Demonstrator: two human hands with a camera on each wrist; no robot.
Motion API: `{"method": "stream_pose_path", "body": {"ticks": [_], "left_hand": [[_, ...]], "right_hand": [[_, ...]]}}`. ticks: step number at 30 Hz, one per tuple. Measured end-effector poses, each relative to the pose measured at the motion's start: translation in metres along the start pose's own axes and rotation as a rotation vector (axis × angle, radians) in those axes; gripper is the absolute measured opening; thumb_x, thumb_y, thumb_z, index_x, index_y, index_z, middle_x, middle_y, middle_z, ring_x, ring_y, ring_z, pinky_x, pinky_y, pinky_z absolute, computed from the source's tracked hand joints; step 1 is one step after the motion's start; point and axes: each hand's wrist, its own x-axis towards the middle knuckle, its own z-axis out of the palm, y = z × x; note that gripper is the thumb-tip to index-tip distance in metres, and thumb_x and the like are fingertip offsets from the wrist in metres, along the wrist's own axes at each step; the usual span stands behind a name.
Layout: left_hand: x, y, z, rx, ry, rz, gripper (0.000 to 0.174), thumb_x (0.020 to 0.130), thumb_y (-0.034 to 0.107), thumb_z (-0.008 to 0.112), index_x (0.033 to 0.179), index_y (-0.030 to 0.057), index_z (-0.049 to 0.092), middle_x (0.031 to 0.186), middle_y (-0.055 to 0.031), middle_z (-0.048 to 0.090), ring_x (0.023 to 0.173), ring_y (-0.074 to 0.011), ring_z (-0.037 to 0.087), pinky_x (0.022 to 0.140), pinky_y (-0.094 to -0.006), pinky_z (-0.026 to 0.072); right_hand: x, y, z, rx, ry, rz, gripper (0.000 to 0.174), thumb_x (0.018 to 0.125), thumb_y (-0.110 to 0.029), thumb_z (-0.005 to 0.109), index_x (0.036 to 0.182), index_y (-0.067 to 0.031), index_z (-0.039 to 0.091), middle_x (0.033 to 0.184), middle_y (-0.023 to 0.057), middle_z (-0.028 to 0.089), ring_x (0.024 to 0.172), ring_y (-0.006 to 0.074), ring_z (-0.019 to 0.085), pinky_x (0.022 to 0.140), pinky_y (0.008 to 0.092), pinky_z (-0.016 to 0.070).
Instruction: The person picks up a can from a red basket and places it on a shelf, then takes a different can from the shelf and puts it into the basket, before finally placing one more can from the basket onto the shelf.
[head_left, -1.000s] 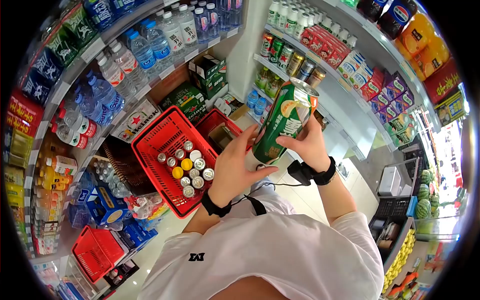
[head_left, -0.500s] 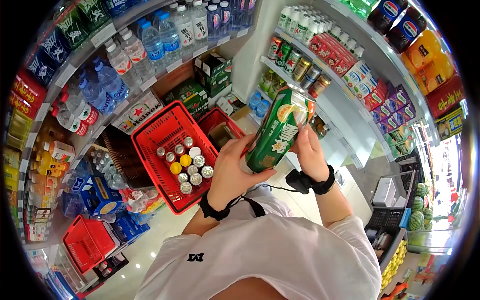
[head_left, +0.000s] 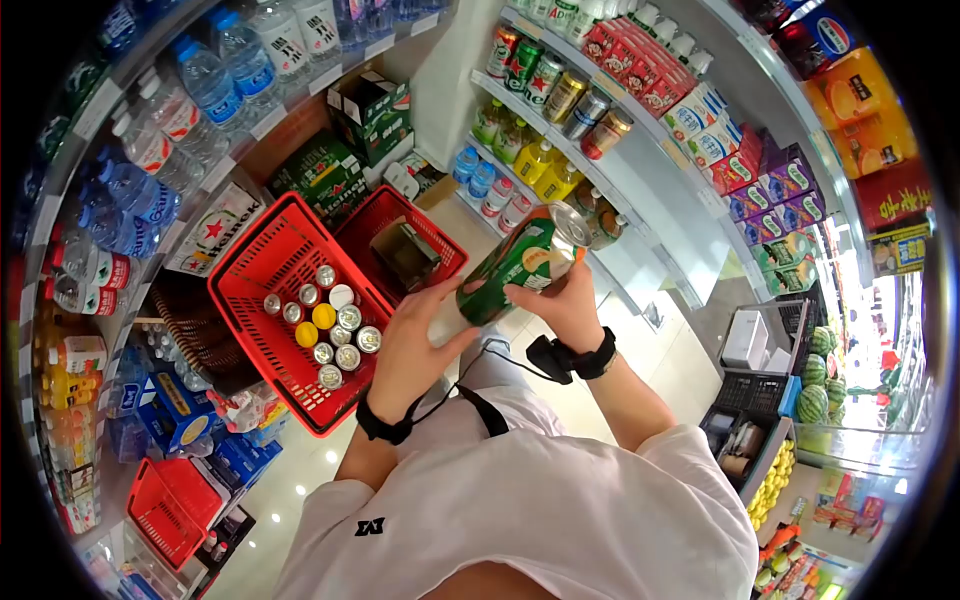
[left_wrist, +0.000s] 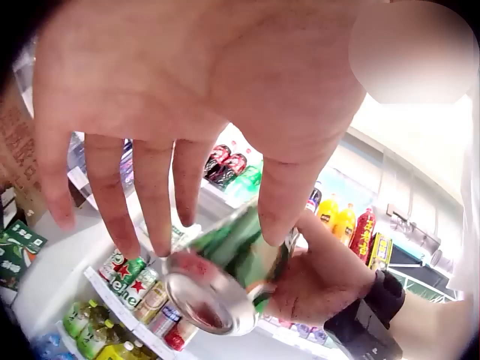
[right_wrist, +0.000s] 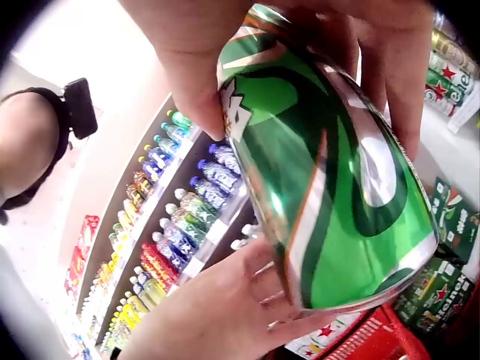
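A large green drink can (head_left: 520,262) with white and orange markings is held up in front of the body, tilted with its silver top toward the far right. My right hand (head_left: 568,308) grips it, thumb lying across the near side. At its lower end is my left hand (head_left: 410,340), fingers fairly straight and thumb spread apart from them. In the left wrist view the can's silver base (left_wrist: 214,294) shows beyond the left fingers (left_wrist: 154,202). The right wrist view shows the green printed side (right_wrist: 337,187) under the right fingers.
A red shopping basket (head_left: 232,290) at the left holds several upright cans (head_left: 347,358), two with yellow tops. Beside it, another red basket (head_left: 368,212) contains a dark open box (head_left: 405,255). Shelves of water bottles (head_left: 215,85) curve along the left; shelves (head_left: 640,215) of drinks stand ahead right.
The can has tipped further over toward the right. The right thumb moves back across its side, while the left hand, earlier around the lower end, has loosened. The head view has shifted.
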Motion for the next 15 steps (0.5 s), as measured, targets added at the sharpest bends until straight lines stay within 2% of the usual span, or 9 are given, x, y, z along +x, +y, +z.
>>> {"method": "stream_pose_path", "body": {"ticks": [1, 2, 5, 6, 7, 11, 12, 13, 15], "left_hand": [[0.000, -0.010, 0.001, -0.009, 0.000, 0.017, 0.054, 0.072, 0.009, 0.074, 0.122, 0.0006, 0.055, 0.112, -0.0135, 0.063, 0.102, -0.0252, 0.060, 0.091, -0.0345, 0.0452], [-0.003, -0.015, -0.001, -0.043, -0.012, -0.057, 0.050, 0.074, 0.006, 0.071, 0.121, 0.0005, 0.056, 0.111, -0.0132, 0.064, 0.104, -0.0240, 0.060, 0.092, -0.0332, 0.0450], [-0.013, -0.047, -0.001, -0.009, 0.026, -0.212, 0.041, 0.078, 0.005, 0.069, 0.117, 0.0000, 0.059, 0.107, -0.0127, 0.066, 0.101, -0.0209, 0.062, 0.089, -0.0301, 0.0463], [-0.017, -0.058, -0.001, -0.032, 0.058, -0.274, 0.039, 0.079, 0.008, 0.070, 0.116, 0.0006, 0.059, 0.106, -0.0134, 0.066, 0.098, -0.0231, 0.062, 0.087, -0.0312, 0.0472], [-0.021, -0.071, -0.001, -0.055, 0.093, -0.335, 0.038, 0.079, 0.011, 0.070, 0.114, 0.0011, 0.060, 0.106, -0.0141, 0.066, 0.096, -0.0252, 0.063, 0.085, -0.0323, 0.0481], [-0.026, -0.107, -0.003, 0.079, 0.201, -0.491, 0.033, 0.082, 0.010, 0.068, 0.111, -0.0023, 0.060, 0.100, -0.0146, 0.067, 0.091, -0.0234, 0.064, 0.082, -0.0316, 0.0492], [-0.028, -0.118, -0.002, 0.073, 0.217, -0.523, 0.033, 0.082, 0.010, 0.068, 0.111, -0.0026, 0.060, 0.099, -0.0144, 0.067, 0.090, -0.0230, 0.064, 0.082, -0.0315, 0.0493], [-0.028, -0.127, 0.001, 0.068, 0.234, -0.554, 0.033, 0.083, 0.010, 0.067, 0.112, -0.0029, 0.060, 0.098, -0.0141, 0.067, 0.090, -0.0226, 0.064, 0.081, -0.0315, 0.0494], [-0.023, -0.131, 0.003, 0.075, 0.238, -0.702, 0.030, 0.085, 0.010, 0.066, 0.111, -0.0024, 0.060, 0.098, -0.0123, 0.067, 0.087, -0.0195, 0.065, 0.075, -0.0297, 0.0501]], "right_hand": [[0.005, 0.008, -0.010, -0.081, 0.027, -0.020, 0.054, 0.069, -0.001, 0.079, 0.116, 0.0002, 0.051, 0.104, 0.0050, 0.063, 0.094, 0.0131, 0.061, 0.081, 0.0279, 0.0517], [0.008, 0.023, -0.028, -0.296, 0.092, 0.074, 0.048, 0.068, -0.001, 0.080, 0.110, 0.0006, 0.056, 0.100, 0.0045, 0.064, 0.091, 0.0124, 0.061, 0.082, 0.0276, 0.0509], [0.025, 0.038, -0.062, -0.214, 0.206, 0.059, 0.044, 0.068, -0.001, 0.080, 0.106, 0.0010, 0.058, 0.098, 0.0048, 0.065, 0.090, 0.0127, 0.062, 0.082, 0.0273, 0.0505], [0.033, 0.050, -0.080, -0.214, 0.222, 0.074, 0.043, 0.068, -0.001, 0.080, 0.105, 0.0014, 0.059, 0.099, 0.0051, 0.065, 0.090, 0.0132, 0.062, 0.082, 0.0273, 0.0508], [0.040, 0.066, -0.101, -0.226, 0.248, 0.047, 0.049, 0.067, -0.001, 0.080, 0.110, 0.0022, 0.055, 0.102, 0.0064, 0.065, 0.091, 0.0139, 0.063, 0.082, 0.0277, 0.0511], [0.076, 0.117, -0.177, -0.356, 0.438, -0.047, 0.059, 0.067, -0.001, 0.082, 0.116, 0.0032, 0.050, 0.103, 0.0091, 0.064, 0.094, 0.0148, 0.064, 0.083, 0.0282, 0.0514], [0.085, 0.120, -0.191, -0.372, 0.472, -0.071, 0.058, 0.066, -0.004, 0.083, 0.115, 0.0014, 0.051, 0.102, 0.0084, 0.064, 0.092, 0.0149, 0.064, 0.082, 0.0284, 0.0514], [0.092, 0.135, -0.212, -0.625, 0.545, -0.106, 0.059, 0.065, -0.008, 0.084, 0.115, -0.0012, 0.051, 0.103, 0.0083, 0.064, 0.090, 0.0147, 0.063, 0.081, 0.0293, 0.0511], [0.108, 0.141, -0.233, -0.613, 0.604, -0.096, 0.062, 0.065, -0.012, 0.084, 0.118, -0.0031, 0.051, 0.104, 0.0083, 0.063, 0.089, 0.0150, 0.061, 0.079, 0.0293, 0.0508]]}}
